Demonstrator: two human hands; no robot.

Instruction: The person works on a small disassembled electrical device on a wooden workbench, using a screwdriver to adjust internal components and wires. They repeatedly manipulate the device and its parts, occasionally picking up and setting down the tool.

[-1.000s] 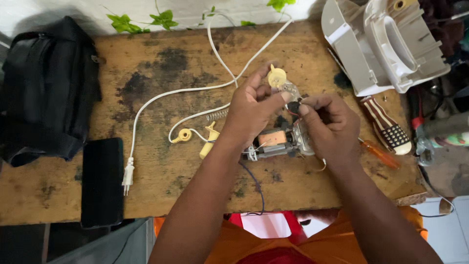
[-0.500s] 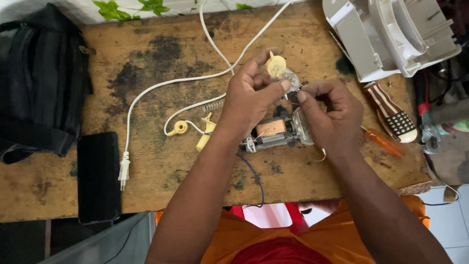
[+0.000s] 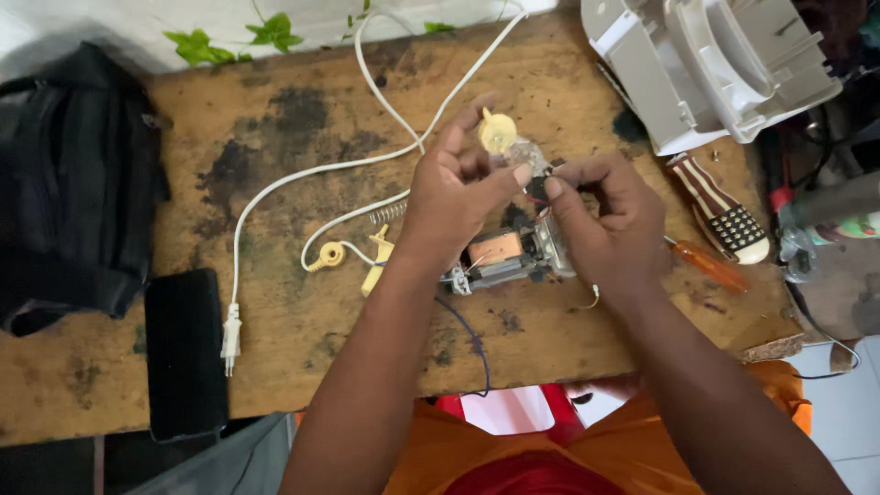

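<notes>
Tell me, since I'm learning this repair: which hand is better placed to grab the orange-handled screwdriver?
Probably the right hand: the screwdriver lies just beside it, while the left hand is across the motor.

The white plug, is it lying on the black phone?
No, the plug lies on the bare wooden table, just right of the phone.

A black bag (image 3: 73,183) sits far left, a white plug (image 3: 231,332) nearby, maybe a brush (image 3: 724,213) right.

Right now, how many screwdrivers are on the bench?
2: a striped-handle screwdriver lies right of the right hand, below the white housing; an orange-handle screwdriver lies nearer, beside that wrist. The cluttered right edge may hide others.
</notes>
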